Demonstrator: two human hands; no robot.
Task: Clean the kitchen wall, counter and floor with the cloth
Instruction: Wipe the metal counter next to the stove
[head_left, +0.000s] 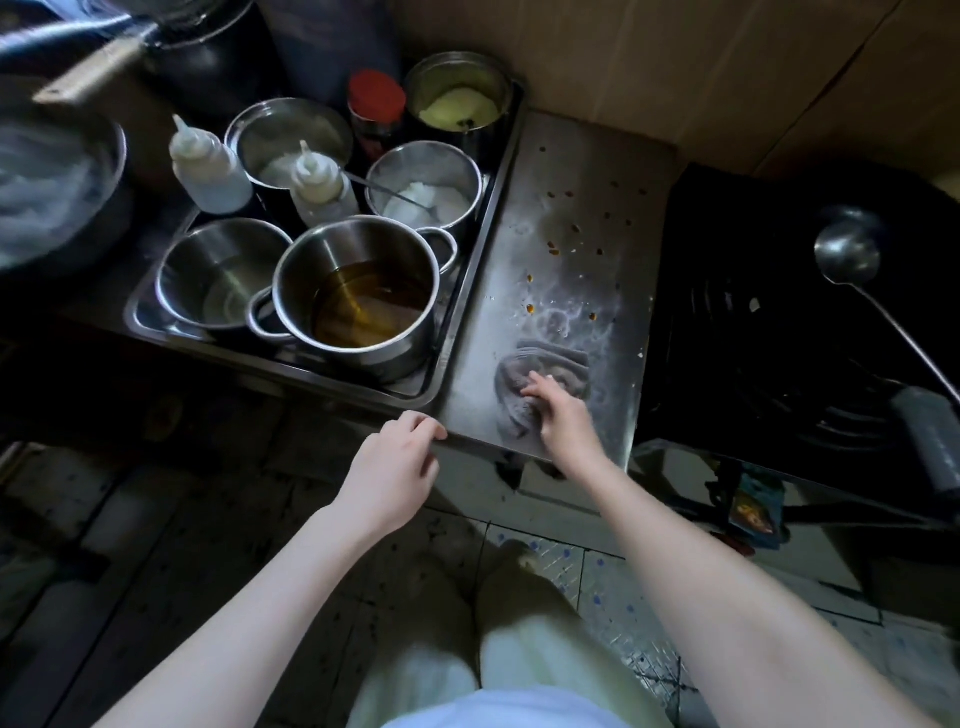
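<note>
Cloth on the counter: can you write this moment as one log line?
step: counter wipe | right hand: grips cloth on counter | left hand: touches counter edge | orange specks: beyond cloth

The cloth (550, 364) lies on the counter (587, 171), a tray (480, 249) left, seemingly a stove (779, 338) right.

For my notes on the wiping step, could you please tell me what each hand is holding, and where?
The right hand grips the grey cloth at its near, bunched end, on the counter. The left hand only rests on the counter's front edge.
</note>
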